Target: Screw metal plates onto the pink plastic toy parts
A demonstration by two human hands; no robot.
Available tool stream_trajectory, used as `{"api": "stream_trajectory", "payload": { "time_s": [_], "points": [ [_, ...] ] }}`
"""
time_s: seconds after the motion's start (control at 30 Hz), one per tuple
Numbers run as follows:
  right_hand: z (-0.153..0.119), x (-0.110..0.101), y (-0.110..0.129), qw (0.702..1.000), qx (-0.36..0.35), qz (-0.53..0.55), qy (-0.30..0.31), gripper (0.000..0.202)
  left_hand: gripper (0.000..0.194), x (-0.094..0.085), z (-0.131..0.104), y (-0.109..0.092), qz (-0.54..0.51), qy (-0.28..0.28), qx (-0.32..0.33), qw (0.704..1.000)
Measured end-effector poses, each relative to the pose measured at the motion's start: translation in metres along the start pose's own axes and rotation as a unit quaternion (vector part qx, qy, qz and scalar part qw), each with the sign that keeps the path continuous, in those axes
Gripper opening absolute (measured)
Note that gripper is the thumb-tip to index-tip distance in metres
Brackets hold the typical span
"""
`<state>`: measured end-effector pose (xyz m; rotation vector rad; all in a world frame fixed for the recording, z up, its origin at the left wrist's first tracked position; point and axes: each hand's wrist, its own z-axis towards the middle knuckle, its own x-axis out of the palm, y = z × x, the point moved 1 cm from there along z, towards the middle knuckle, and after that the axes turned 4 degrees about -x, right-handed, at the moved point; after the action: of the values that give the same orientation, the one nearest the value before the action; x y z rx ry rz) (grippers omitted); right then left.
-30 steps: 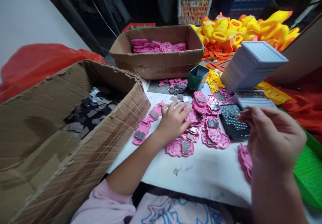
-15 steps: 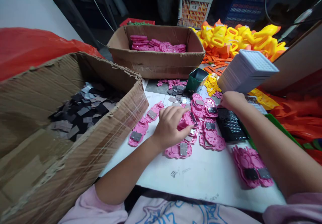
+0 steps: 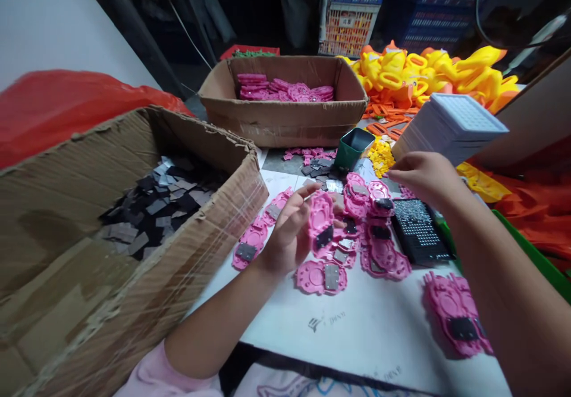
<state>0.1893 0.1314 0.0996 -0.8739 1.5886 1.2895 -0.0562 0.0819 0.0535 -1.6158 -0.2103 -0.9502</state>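
Note:
My left hand (image 3: 288,230) is closed round the edge of a pink plastic toy shell (image 3: 320,215), held tilted up above the sheet with its black cover plate showing. My right hand (image 3: 422,171) hovers over the far end of a black tray (image 3: 420,230) holding rows of small shiny pieces. Its fingers are pressed together beside small yellow parts (image 3: 381,156); whatever they hold is too small to make out. Around the left hand lie several pink shells with grey or black plates, one pink shell (image 3: 321,277) nearest me.
An open carton (image 3: 223,206) of black and grey plates stands at left. Behind are a carton (image 3: 285,120) of pink shells, a green cup (image 3: 354,149), a stack of white trays (image 3: 450,126) and yellow toys (image 3: 414,72). Stacked pink shells (image 3: 455,313) lie by my right forearm.
The left hand has turned and raised the pink shell, so its plate faces me. My right hand has lifted off the tray's far edge. The whole view has shifted slightly.

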Motion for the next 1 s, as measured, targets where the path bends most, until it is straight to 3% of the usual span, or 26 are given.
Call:
{"api": "stream_trajectory", "payload": {
  "time_s": [0.03, 0.07, 0.13, 0.17, 0.2, 0.27, 0.37, 0.5, 0.8, 0.9, 1.0],
  "points": [
    [-0.018, -0.001, 0.009, 0.995, -0.038, 0.087, -0.028, 0.028, 0.045, 0.003, -0.001, 0.0, -0.035, 0.007, -0.033, 0.999],
    [-0.037, 0.002, 0.017, 0.938, -0.107, 0.323, -0.066, 0.034, 0.045, 0.005, -0.001, 0.002, -0.058, 0.014, -0.067, 0.996],
    [-0.072, 0.016, 0.029, 0.887, -0.166, 0.425, -0.07, 0.039, 0.049, 0.009, -0.003, 0.007, -0.076, 0.021, -0.136, 0.988],
    [-0.085, 0.025, 0.033, 0.841, -0.183, 0.504, -0.069, 0.033, 0.052, 0.011, -0.003, 0.01, -0.076, 0.024, -0.17, 0.982],
    [-0.096, 0.035, 0.034, 0.815, -0.19, 0.541, -0.082, 0.024, 0.052, 0.012, -0.004, 0.014, -0.071, 0.025, -0.199, 0.977],
    [-0.107, 0.054, 0.033, 0.787, -0.19, 0.577, -0.108, 0.016, 0.052, 0.015, -0.006, 0.022, -0.056, 0.027, -0.237, 0.969],
    [-0.107, 0.075, 0.027, 0.792, -0.158, 0.579, -0.111, 0.018, 0.054, 0.016, -0.01, 0.031, -0.025, 0.036, -0.257, 0.965],
    [-0.1, 0.087, 0.024, 0.781, -0.118, 0.61, -0.054, 0.022, 0.058, 0.016, -0.012, 0.035, -0.004, 0.038, -0.275, 0.961],
    [-0.098, 0.092, 0.025, 0.765, -0.094, 0.637, -0.02, 0.03, 0.063, 0.017, -0.011, 0.035, 0.01, 0.032, -0.282, 0.959],
    [-0.098, 0.089, 0.025, 0.774, -0.098, 0.626, -0.019, 0.029, 0.062, 0.017, -0.012, 0.035, 0.022, 0.025, -0.277, 0.96],
    [-0.1, 0.084, 0.026, 0.796, -0.153, 0.584, -0.038, 0.022, 0.054, 0.018, -0.013, 0.033, 0.037, 0.009, -0.262, 0.964]
  ]
}}
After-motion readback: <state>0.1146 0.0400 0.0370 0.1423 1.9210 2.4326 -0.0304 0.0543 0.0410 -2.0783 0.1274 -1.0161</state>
